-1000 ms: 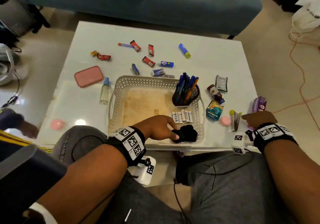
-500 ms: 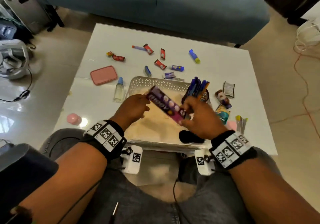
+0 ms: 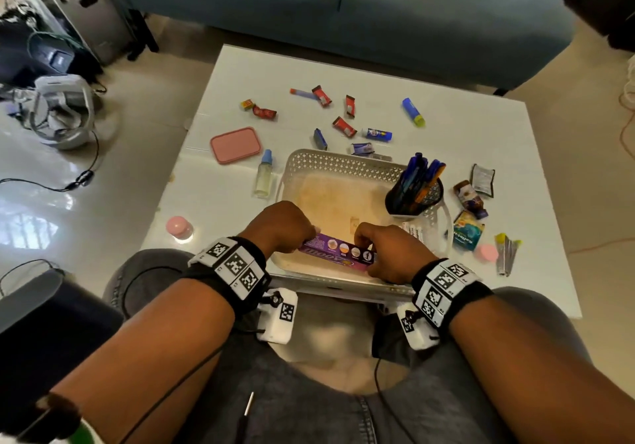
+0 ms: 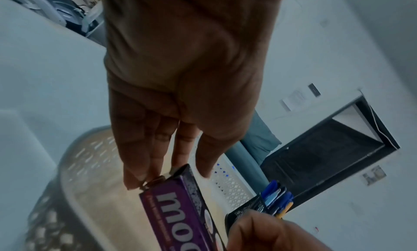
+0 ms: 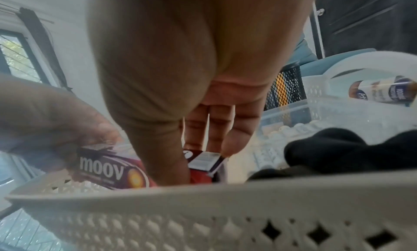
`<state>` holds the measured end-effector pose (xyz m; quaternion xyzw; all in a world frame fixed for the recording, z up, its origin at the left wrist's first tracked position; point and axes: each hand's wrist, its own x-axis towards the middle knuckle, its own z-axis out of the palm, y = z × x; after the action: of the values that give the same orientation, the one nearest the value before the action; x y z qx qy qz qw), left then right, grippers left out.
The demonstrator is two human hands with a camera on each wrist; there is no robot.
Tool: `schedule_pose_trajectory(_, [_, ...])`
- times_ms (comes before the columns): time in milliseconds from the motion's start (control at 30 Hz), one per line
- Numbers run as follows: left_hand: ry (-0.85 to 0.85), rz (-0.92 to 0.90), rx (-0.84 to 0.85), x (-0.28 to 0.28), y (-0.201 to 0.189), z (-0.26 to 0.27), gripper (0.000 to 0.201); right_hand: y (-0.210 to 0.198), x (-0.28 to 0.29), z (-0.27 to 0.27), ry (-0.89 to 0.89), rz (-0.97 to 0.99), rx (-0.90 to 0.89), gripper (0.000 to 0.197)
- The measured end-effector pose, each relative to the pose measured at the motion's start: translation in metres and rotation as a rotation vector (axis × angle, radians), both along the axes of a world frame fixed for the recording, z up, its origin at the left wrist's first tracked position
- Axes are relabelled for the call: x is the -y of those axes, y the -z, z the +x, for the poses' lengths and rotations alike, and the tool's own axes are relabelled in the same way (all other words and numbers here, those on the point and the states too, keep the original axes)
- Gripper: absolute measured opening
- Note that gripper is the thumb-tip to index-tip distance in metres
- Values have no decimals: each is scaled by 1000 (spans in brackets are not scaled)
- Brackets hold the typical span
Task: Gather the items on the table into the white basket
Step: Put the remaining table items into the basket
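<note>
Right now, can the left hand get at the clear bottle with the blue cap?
Probably not yet: the left hand is pinching the purple Moov box. The bottle stands unobstructed left of the white basket.

One basket (image 3: 343, 163), two pink caps (image 3: 178, 226).

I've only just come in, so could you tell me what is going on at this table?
A seated person is gathering small items into the white basket. Both hands hold the purple Moov box low inside the basket's near end: the left hand at one end, the right hand at the other. A pen holder already stands in the basket. Sweets, a pink lid and a small bottle remain on the table.
</note>
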<state>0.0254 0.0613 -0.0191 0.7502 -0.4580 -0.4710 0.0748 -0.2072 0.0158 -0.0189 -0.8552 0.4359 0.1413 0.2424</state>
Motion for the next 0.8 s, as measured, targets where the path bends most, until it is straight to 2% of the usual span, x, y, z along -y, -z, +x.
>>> schedule_pose_trajectory(100, [145, 38, 134, 1, 3, -5, 24, 4, -1, -2, -30, -2, -10, 45])
schedule_pose_trajectory(233, [279, 31, 217, 3, 10, -7, 34, 6, 0, -3, -33, 5, -8, 47])
schedule_pose_trajectory(400, [239, 19, 198, 5, 19, -6, 49, 4, 0, -1, -69, 17, -21, 47])
schedule_pose_trajectory(667, [120, -84, 184, 6, -2, -16, 63, 4, 3, -1, -47, 78, 17, 48])
schedule_pose_trajectory(733, [33, -140, 136, 7, -12, -13, 60, 5, 5, -4, -7, 91, 60, 44])
schedule_pose_trajectory(800, [-122, -207, 18, 17, -29, -5, 55, 3, 10, -7, 69, 87, 134, 40])
